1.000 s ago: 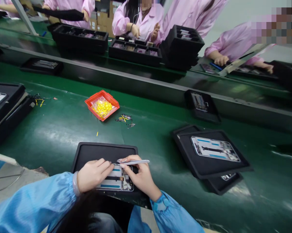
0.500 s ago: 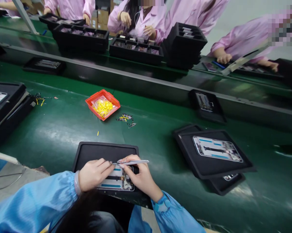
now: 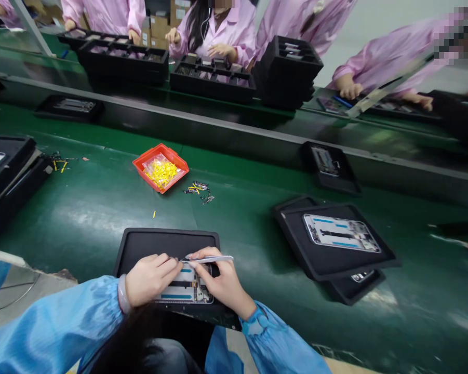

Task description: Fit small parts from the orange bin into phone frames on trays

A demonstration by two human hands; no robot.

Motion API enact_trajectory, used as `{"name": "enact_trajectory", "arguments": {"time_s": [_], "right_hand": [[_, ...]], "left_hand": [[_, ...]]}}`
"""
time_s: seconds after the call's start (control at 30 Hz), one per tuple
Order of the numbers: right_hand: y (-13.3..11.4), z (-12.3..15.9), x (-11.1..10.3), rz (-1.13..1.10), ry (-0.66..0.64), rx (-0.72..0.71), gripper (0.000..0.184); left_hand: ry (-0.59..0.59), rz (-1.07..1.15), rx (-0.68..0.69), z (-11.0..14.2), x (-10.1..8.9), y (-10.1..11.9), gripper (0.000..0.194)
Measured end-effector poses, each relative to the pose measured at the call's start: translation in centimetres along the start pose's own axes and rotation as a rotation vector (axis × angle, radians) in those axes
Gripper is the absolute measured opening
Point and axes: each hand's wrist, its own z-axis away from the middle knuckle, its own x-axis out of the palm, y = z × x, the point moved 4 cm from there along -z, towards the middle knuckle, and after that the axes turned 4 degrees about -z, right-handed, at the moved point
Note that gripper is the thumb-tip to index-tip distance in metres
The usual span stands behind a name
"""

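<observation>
A phone frame [image 3: 177,297] with blue strips and a dark ribbon cable lies in a black tray [image 3: 167,240] close to my body. My left hand [image 3: 154,278] rests over the frame's left part, its fingers curled and pressed together at the upper edge; what they pinch is hidden. From the other side, my right hand [image 3: 220,280] is closed on slim silver tweezers [image 3: 218,258], whose tip points left toward my left fingertips. Both hands nearly meet over that edge, and the tweezers' tip is too small to make out.
Beyond the tray sits a red bin [image 3: 175,179] of small yellow pieces, with a pile of small dark and yellow strips [image 3: 198,188] beside it. Stacked trays with another phone frame [image 3: 341,234] stand right. Co-workers in pink stand behind a metal rail [image 3: 202,118].
The whole view has shifted slightly. My hands keep almost the same pose at the frame's edge. Across the rail, a co-worker's hands have moved lower over a divided tray.
</observation>
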Motion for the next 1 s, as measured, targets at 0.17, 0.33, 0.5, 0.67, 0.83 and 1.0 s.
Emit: {"name": "enact_trajectory", "arguments": {"time_s": [0.17,0.33,0.5,0.67,0.83,1.0], "right_hand": [[0.0,0.1,0.2,0.037,-0.019,-0.023,0.008],[0.0,0.3,0.2,0.048,-0.017,-0.009,0.009],[0.8,0.4,-0.5,-0.181,0.151,0.121,0.008],[1.0,1.2,-2.2,-0.139,0.377,0.172,0.018],[-0.2,3.3,-4.8,0.400,0.375,0.020,0.016],[1.6,5.0,-6.7,0.646,0.201,0.102,0.023]], "left_hand": [[-0.016,0.007,-0.010,0.2,0.3,0.0,0.032],[-0.008,0.113,-0.115,0.5,0.3,-0.3,0.025],[-0.070,0.362,-0.391,0.5,1.2,-1.7,0.018],[-0.046,0.320,-0.365,0.0,1.7,-0.9,0.024],[0.020,0.133,-0.313,-0.4,1.4,0.5,0.028],[-0.007,0.122,-0.345,-0.3,2.0,0.5,0.031]]}}
